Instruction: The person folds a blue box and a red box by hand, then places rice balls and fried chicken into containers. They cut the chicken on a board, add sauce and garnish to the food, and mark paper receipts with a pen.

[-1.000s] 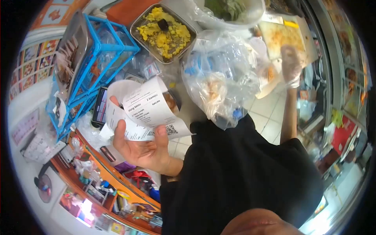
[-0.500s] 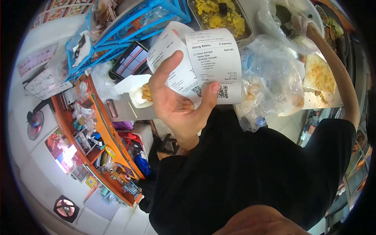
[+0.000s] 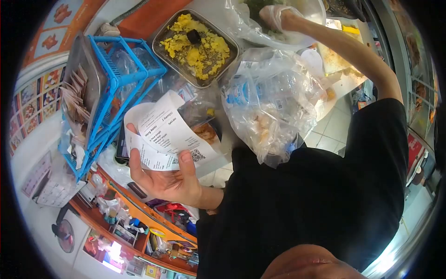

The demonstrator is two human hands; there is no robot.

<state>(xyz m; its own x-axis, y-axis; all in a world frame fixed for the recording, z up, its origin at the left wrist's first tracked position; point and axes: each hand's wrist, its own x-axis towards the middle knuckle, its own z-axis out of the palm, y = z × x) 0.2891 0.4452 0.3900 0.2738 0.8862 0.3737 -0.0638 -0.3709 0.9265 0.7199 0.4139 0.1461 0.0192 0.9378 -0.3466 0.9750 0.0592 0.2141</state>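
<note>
My left hand (image 3: 169, 186) is closed around printed paper receipts (image 3: 169, 132), thumb at their lower edge and fingers behind and beside them. The paper curls at the left, and a QR code shows near the thumb. At the top right, my right hand (image 3: 277, 19), in a clear plastic glove, reaches into a large whitish bowl (image 3: 317, 13) lined with clear plastic. Leafy greens (image 3: 254, 10) lie in the bowl around it. Its fingertips are hidden among them. Partly behind the receipts sits a container of browned food (image 3: 204, 131).
A metal tray (image 3: 156, 49) of scrambled egg with a black-handled utensil stands at the back. Bulky clear plastic bags (image 3: 274, 104) with a bottle lie before my torso. A blue rack (image 3: 111, 83) stands left, an orange shelf (image 3: 139, 218) lower left. A stained board (image 3: 337, 51) is right.
The view has turned, shifting the tray, bags and rack. My left hand and the receipts now appear lower and further left, the paper tilted. My right hand reaches deeper into the bowl.
</note>
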